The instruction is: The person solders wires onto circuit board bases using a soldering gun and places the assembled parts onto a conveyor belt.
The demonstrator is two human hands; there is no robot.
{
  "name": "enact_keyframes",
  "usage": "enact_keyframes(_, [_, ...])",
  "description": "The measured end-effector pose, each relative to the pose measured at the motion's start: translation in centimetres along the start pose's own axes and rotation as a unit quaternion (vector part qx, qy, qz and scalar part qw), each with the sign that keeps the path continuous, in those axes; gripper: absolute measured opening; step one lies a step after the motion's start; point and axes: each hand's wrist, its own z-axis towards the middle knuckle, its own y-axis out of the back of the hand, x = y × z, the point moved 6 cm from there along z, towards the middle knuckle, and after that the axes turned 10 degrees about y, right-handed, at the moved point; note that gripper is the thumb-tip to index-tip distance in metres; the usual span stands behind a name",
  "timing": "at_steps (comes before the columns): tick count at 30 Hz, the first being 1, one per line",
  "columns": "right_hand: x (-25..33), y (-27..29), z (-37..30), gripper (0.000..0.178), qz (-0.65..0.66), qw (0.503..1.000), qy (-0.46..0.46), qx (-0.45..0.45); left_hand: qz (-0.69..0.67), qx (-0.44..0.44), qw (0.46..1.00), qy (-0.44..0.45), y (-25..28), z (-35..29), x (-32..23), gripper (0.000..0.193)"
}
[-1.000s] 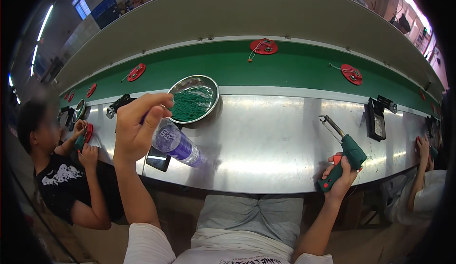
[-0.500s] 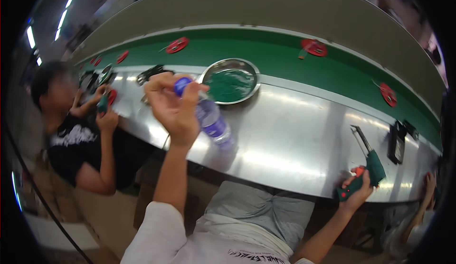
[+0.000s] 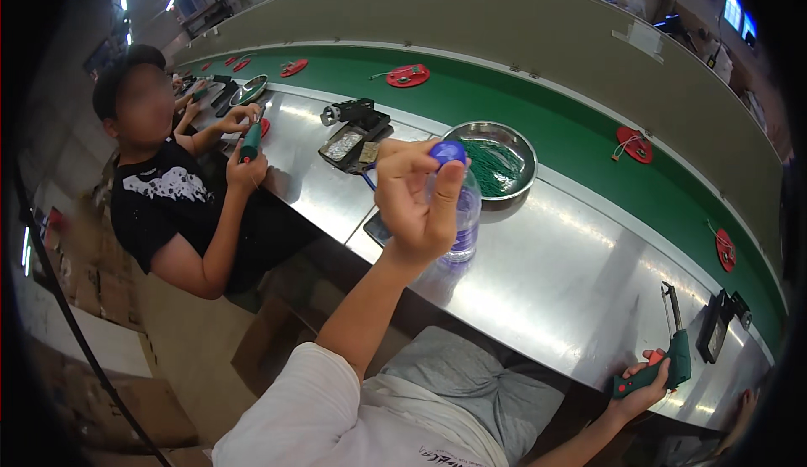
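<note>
left hand [image 3: 418, 202] grips clear water bottle [image 3: 461, 219], blue cap [image 3: 448, 152] still on | right hand [image 3: 643, 387] holds green power screwdriver [image 3: 664, 358] at near-right bench edge, idle

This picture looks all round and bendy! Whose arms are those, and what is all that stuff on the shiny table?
The camera sits on a person's head and looks down, so the arms coming in from the bottom are that person's own. Its wide lens bends straight edges. The left hand holds up a clear water bottle by its blue cap. The right hand grips a green power tool at the edge of the shiny metal table. On the table stands a metal bowl of green bits. Behind it runs a green belt with red discs. Another person works on the left.
</note>
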Motion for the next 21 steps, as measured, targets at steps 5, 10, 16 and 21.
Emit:
enact_keyframes(5, [0.6, -0.2, -0.1, 0.032, -0.007, 1.0, 0.001, 0.001, 0.043, 0.083, 0.992, 0.084, -1.6, -1.2, 2.1, 0.075])
enact_keyframes(10, [0.8, -0.5, -0.3, 0.032, 0.0, 1.0, 0.013, -0.002, 0.209, 0.217, 0.928, 0.219, -2.2, -4.9, 3.6, 0.081])
enact_keyframes(16, [0.7, -0.4, -0.3, 0.029, 0.025, 1.0, 0.001, 0.009, 0.288, -0.051, 0.943, 0.161, 9.5, 0.4, 1.2, 0.067])
enact_keyframes(21, [1.2, -0.9, -0.4, 0.029, 0.032, 0.999, 0.007, 0.002, 0.549, -0.105, 0.818, 0.138, 16.9, 1.8, 4.4, 0.062])
